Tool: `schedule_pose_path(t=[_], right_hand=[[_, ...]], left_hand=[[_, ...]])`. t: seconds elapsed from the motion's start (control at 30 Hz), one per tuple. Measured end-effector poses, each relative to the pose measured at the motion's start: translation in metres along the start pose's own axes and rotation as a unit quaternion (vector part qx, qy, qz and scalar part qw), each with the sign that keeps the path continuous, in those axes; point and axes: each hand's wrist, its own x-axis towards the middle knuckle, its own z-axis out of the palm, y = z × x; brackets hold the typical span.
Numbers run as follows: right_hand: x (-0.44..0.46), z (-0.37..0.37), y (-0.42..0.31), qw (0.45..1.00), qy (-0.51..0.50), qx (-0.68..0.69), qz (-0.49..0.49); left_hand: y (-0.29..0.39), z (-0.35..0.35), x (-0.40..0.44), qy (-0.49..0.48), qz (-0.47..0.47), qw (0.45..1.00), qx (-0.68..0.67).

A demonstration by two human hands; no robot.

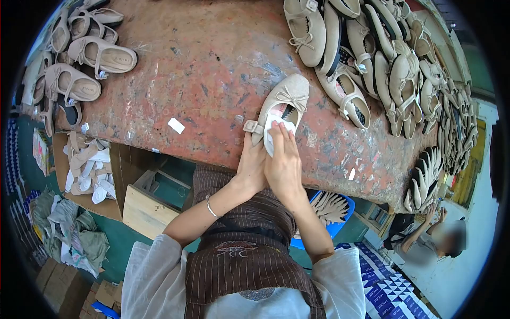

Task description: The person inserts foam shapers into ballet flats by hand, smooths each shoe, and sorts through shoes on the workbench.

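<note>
Shoe: beige, bow-trimmed (292,86), pointing its toe away from the person above the desk (204,90); whether the toe is touching the surface cannot be told.
Left hand: (251,162) grasping the heel end, apparently steadying the shoe against the other hand's pressure.
Right hand: (283,159) holding a white piece (269,139), fingers laid over it at the shoe's opening; the thumb is not showing clearly.
Shoe groups: left group (114,57) and right pile (404,74) flanking the work, presumably leaving the middle free for handling.
</note>
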Motion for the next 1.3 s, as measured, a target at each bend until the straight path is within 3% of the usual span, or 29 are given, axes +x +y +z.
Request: schedule_pose_path(t=[0.17, 0.2, 0.27, 0.37, 0.5, 0.63, 0.67, 0.77, 0.8, 0.9, 1.0, 1.1, 1.13, 1.23, 1.27, 1.3], right_hand=[[0.008, 0.024, 0.003, 0.995, 0.042, -0.095, -0.012], [0.016, 0.029, 0.010, 0.992, 0.059, -0.109, -0.014], [0.037, 0.029, 0.018, 0.990, 0.068, -0.124, -0.005], [0.063, 0.008, 0.021, 0.987, -0.090, -0.117, 0.062], [0.020, 0.019, 0.006, 0.965, 0.071, -0.249, -0.040], [0.052, 0.011, 0.026, 0.986, -0.037, -0.163, -0.019], [0.070, 0.006, 0.034, 0.975, -0.132, -0.171, 0.044], [0.055, 0.003, 0.021, 0.990, -0.049, -0.131, 0.014], [0.036, 0.006, 0.015, 0.990, 0.022, -0.139, -0.011], [-0.011, 0.010, 0.009, 0.995, -0.049, -0.082, -0.024], [0.058, -0.011, 0.013, 0.978, -0.163, -0.116, 0.053], [0.052, 0.024, 0.022, 0.977, 0.017, -0.208, -0.047], [0.046, 0.029, 0.015, 0.945, 0.093, -0.305, -0.066], [0.069, 0.016, 0.019, 0.959, -0.048, -0.280, 0.009], [0.082, 0.004, 0.015, 0.938, -0.211, -0.270, 0.055], [0.074, 0.005, 0.015, 0.946, -0.180, -0.266, 0.049]], left_hand=[[-0.002, 0.010, -0.038, -0.068, 0.015, 0.993, 0.095], [0.001, 0.009, -0.040, -0.028, 0.010, 0.999, 0.041], [0.008, 0.008, -0.035, -0.041, 0.008, 0.995, 0.090], [0.019, 0.018, -0.034, -0.016, 0.006, 0.994, 0.104], [0.020, 0.025, -0.037, -0.021, -0.005, 0.999, 0.031], [0.023, 0.016, -0.036, -0.048, -0.020, 0.997, 0.061], [0.023, 0.014, -0.033, -0.041, -0.023, 0.997, 0.066], [0.024, 0.015, -0.034, -0.031, -0.026, 0.998, 0.048], [0.024, 0.015, -0.036, -0.027, -0.027, 0.999, 0.028], [0.024, 0.023, -0.039, 0.009, -0.033, 0.999, -0.009], [0.022, 0.018, -0.034, -0.021, 0.000, 0.995, 0.098], [0.016, 0.021, -0.039, -0.023, 0.009, 0.999, 0.027], [0.016, 0.021, -0.039, 0.016, 0.010, 1.000, -0.015], [0.020, 0.014, -0.033, -0.009, 0.006, 0.998, 0.069], [0.019, 0.013, -0.030, 0.000, 0.005, 0.998, 0.055], [0.022, 0.015, -0.036, -0.015, -0.004, 0.999, 0.049]])
